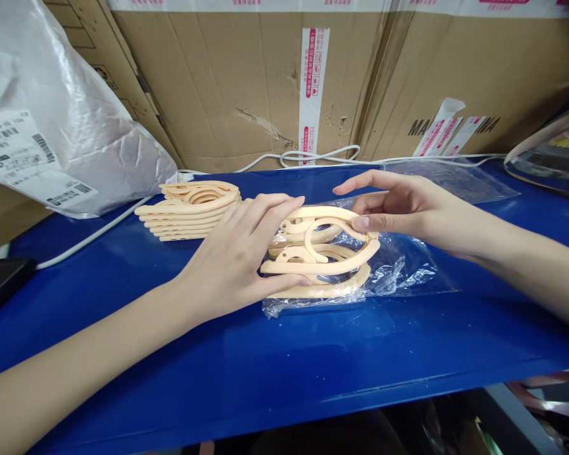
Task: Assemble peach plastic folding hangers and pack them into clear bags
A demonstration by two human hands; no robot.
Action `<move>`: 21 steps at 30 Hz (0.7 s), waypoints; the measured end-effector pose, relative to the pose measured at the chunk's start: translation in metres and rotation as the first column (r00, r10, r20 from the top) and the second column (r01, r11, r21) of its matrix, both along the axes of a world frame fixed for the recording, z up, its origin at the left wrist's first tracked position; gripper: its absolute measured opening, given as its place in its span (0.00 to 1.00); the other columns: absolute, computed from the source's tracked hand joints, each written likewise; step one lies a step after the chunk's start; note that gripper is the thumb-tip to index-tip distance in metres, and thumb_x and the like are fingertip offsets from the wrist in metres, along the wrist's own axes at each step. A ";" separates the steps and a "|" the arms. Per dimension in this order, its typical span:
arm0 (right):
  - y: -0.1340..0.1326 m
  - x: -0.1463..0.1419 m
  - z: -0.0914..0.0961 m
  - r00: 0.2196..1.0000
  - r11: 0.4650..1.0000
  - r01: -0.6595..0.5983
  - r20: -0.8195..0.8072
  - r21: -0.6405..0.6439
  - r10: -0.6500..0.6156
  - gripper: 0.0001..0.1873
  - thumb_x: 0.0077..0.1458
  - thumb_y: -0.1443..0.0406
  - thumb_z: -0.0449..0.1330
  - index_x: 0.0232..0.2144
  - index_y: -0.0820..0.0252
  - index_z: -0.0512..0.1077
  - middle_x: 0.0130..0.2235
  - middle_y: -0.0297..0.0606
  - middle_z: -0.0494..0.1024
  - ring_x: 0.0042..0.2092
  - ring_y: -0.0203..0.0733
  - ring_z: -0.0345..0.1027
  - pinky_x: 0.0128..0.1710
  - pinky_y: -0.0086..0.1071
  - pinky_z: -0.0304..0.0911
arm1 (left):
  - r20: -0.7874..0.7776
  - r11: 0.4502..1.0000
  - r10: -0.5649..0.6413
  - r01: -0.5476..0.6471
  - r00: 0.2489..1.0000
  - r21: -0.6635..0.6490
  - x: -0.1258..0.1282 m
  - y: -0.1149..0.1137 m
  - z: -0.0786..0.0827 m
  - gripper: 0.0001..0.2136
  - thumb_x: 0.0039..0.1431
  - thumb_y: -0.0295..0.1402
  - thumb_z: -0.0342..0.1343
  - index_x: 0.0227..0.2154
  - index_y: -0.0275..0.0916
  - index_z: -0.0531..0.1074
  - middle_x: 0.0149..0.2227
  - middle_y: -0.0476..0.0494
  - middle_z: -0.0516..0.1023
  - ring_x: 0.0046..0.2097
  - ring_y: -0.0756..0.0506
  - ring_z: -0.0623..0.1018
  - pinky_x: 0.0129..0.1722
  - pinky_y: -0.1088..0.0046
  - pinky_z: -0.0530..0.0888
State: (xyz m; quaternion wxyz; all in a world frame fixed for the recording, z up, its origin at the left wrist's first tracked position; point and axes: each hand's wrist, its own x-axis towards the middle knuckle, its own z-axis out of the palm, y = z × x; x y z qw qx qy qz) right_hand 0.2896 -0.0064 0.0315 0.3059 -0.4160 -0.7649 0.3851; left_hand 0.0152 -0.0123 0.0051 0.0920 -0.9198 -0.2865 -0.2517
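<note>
A beige folding hanger (351, 260), folded up, lies on top of more folded hangers in a clear plastic bag (403, 275). My left hand (239, 253) grips the left end of this pile, fingers over the far side and thumb along the near side. At the pile's right end, my right hand (398, 205) has its thumb on the top hanger; the index finger stretches out above, and the other fingers curl behind the edge, partly hidden. Left of the pile, behind my left hand, sits a neat stack of matching folded hangers (184, 218).
Large cardboard boxes (246, 82) stand along the back of the blue table (275, 379). A white cable (95, 237) runs across it. A silvery parcel bag (99, 133) leans at left, above a black object (4, 284). Another clear bag (474, 180) and a transparent container (554, 151) lie at right.
</note>
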 end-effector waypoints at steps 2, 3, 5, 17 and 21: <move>-0.001 -0.001 0.001 1.000 0.999 -0.001 -0.024 -0.043 0.000 0.23 0.55 0.58 0.64 0.52 0.54 0.68 0.36 0.36 0.81 0.38 0.44 0.77 0.36 0.37 0.73 | 0.002 1.000 -0.010 0.010 1.000 -0.011 0.000 0.001 0.000 0.38 0.60 0.53 0.57 0.64 0.36 0.53 0.60 0.30 0.66 0.61 0.33 0.68 0.61 0.49 0.65; -0.001 -0.002 0.002 1.000 0.999 0.003 -0.021 -0.053 -0.004 0.23 0.55 0.59 0.64 0.52 0.54 0.68 0.37 0.36 0.81 0.39 0.44 0.77 0.37 0.38 0.73 | -0.001 1.000 -0.014 0.014 1.000 -0.014 0.000 0.001 0.000 0.38 0.60 0.54 0.57 0.64 0.36 0.52 0.61 0.30 0.65 0.62 0.33 0.67 0.61 0.49 0.64; -0.003 -0.002 0.004 1.000 0.999 0.013 -0.008 -0.050 -0.013 0.23 0.55 0.60 0.63 0.53 0.55 0.68 0.37 0.36 0.81 0.40 0.45 0.78 0.38 0.38 0.73 | -0.010 1.000 -0.022 0.022 1.000 -0.007 0.000 0.002 0.000 0.38 0.60 0.54 0.56 0.65 0.37 0.52 0.61 0.29 0.65 0.62 0.33 0.67 0.61 0.49 0.64; -0.004 -0.004 0.004 1.000 0.998 0.010 -0.027 -0.054 -0.011 0.21 0.56 0.62 0.63 0.51 0.57 0.68 0.37 0.37 0.81 0.40 0.43 0.78 0.37 0.37 0.74 | -0.030 0.998 -0.061 0.060 0.998 -0.012 -0.003 0.003 0.003 0.34 0.64 0.49 0.53 0.64 0.32 0.54 0.58 0.29 0.67 0.58 0.34 0.69 0.57 0.52 0.67; -0.004 -0.004 0.003 0.999 0.998 -0.015 -0.037 -0.068 0.013 0.20 0.56 0.62 0.63 0.51 0.58 0.68 0.37 0.37 0.81 0.39 0.43 0.77 0.37 0.37 0.73 | -0.033 0.997 -0.067 0.068 0.997 0.024 -0.003 0.004 0.004 0.35 0.62 0.50 0.56 0.64 0.35 0.54 0.58 0.31 0.69 0.58 0.34 0.71 0.57 0.52 0.68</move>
